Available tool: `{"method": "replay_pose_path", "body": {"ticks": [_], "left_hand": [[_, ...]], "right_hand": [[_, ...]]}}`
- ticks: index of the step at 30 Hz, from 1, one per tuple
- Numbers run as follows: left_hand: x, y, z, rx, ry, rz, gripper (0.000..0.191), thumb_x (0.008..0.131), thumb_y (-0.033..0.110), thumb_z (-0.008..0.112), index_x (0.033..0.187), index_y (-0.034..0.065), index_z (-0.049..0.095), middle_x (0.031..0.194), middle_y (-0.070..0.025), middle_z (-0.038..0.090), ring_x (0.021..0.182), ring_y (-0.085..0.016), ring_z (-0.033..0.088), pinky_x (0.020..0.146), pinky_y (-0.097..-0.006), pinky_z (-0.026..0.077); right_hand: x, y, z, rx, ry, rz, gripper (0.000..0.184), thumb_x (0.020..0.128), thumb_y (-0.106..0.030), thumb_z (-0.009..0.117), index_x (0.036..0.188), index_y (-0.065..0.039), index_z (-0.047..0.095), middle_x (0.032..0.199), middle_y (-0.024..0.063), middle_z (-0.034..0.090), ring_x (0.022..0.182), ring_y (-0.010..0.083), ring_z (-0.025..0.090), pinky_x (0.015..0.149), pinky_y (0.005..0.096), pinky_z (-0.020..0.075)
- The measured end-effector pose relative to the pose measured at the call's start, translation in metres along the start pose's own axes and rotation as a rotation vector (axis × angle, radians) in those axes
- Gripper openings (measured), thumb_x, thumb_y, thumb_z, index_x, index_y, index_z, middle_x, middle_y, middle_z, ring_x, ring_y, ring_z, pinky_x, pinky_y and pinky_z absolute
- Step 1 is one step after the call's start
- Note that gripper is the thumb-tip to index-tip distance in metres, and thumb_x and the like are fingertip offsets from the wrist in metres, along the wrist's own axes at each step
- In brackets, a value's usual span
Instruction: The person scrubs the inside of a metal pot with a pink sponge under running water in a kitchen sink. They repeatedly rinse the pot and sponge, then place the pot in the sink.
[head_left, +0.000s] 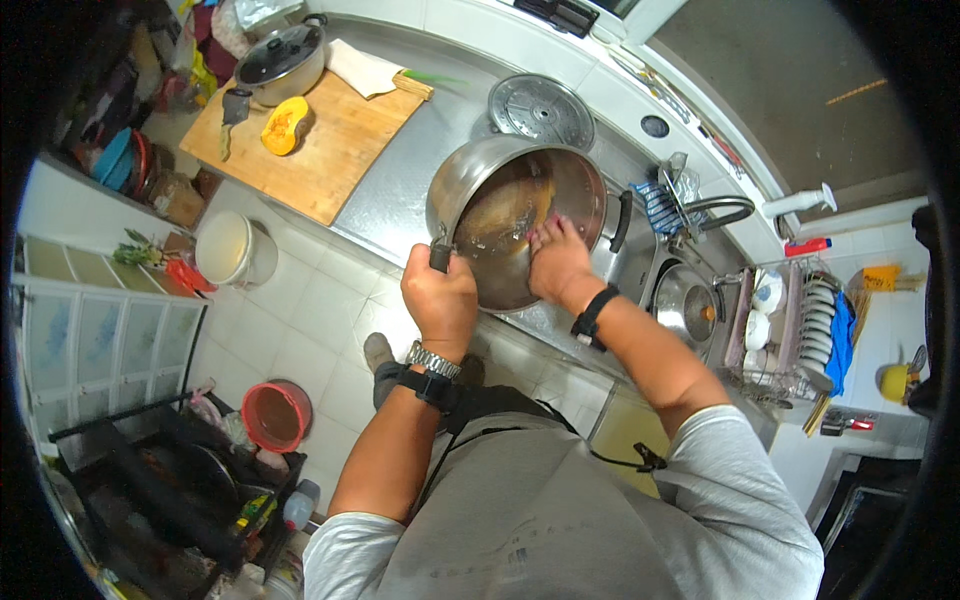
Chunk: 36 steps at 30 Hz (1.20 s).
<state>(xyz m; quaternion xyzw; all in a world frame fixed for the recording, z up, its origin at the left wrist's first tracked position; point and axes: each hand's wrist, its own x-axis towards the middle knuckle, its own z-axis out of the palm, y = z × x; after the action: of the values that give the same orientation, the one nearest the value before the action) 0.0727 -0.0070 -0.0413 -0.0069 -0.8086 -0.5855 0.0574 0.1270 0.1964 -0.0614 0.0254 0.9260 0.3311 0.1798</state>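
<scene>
A large stainless steel pot (459, 166) is tilted toward me over the edge of the metal counter. My left hand (441, 300) grips its near black handle (441, 258). Reaching over the rim, my right hand (562, 262) has its fingers against the inside of the pot; pink shows at the fingertips, and I cannot tell whether they hold anything. Shallow water (495, 221) seems to lie in the pot, with brownish reflections. The other black handle (621, 221) sticks out on the right. Behind the pot, a perforated steamer tray (541, 112) rests on the counter.
On the left, a wooden cutting board (352, 142) bears a cut pumpkin half (285, 126), a cleaver (234, 112) and a lidded pot (281, 60). The sink (664, 300) and a dish rack (787, 322) stand right. White (236, 247) and red buckets (276, 417) are on the floor.
</scene>
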Motion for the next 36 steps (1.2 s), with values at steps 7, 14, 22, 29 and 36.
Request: {"method": "replay_pose_path", "body": {"ticks": [7,14,22,29,36], "left_hand": [[0.0,-0.001,0.0,0.037,0.05,0.146,0.02,0.094,0.005,0.074,0.087,-0.0016,0.057,0.074,-0.0236,0.062,0.067,-0.044,0.063,0.066,-0.0523,0.052],[-0.002,-0.004,0.004,0.051,0.027,0.114,0.018,0.087,0.005,0.076,0.093,0.0017,0.059,0.088,-0.0228,0.067,0.087,-0.052,0.068,0.077,-0.0591,0.055],[-0.001,-0.003,0.0,0.053,-0.03,0.105,0.022,0.086,0.004,0.078,0.098,0.002,0.06,0.094,-0.0236,0.068,0.092,-0.053,0.069,0.079,-0.0597,0.056],[-0.003,-0.004,-0.001,0.022,-0.039,0.154,0.026,0.084,0.001,0.081,0.099,0.0015,0.06,0.095,-0.0241,0.068,0.094,-0.054,0.069,0.08,-0.0598,0.057],[0.002,-0.002,-0.003,0.042,-0.029,0.184,0.026,0.085,0.002,0.081,0.1,0.0025,0.06,0.095,-0.0231,0.069,0.093,-0.052,0.07,0.079,-0.0594,0.058]], "right_hand": [[0.004,0.009,-0.008,0.111,-0.375,-0.152,0.074,0.114,-0.036,0.05,0.18,-0.004,0.045,0.182,0.0133,0.054,0.175,0.033,0.038,0.145,0.0551,0.0179],[0.002,0.012,0.005,0.58,-0.358,-0.303,0.071,0.112,-0.034,0.049,0.175,-0.001,0.052,0.182,0.0164,0.053,0.171,0.0295,0.046,0.143,0.0545,0.0248],[-0.009,0.006,-0.012,0.307,-0.227,-0.177,0.068,0.112,-0.033,0.052,0.172,-0.001,0.056,0.18,0.0177,0.055,0.169,0.0365,0.047,0.141,0.0508,0.0288],[-0.002,0.007,0.004,0.056,-0.029,-0.045,0.07,0.11,-0.034,0.053,0.174,-0.006,0.053,0.179,0.0146,0.057,0.167,0.0332,0.051,0.14,0.054,0.0292],[0.003,0.007,0.023,0.734,-0.219,-0.226,0.061,0.107,-0.033,0.052,0.155,-0.001,0.072,0.162,0.021,0.071,0.157,0.0357,0.061,0.136,0.0458,0.0389]]}}
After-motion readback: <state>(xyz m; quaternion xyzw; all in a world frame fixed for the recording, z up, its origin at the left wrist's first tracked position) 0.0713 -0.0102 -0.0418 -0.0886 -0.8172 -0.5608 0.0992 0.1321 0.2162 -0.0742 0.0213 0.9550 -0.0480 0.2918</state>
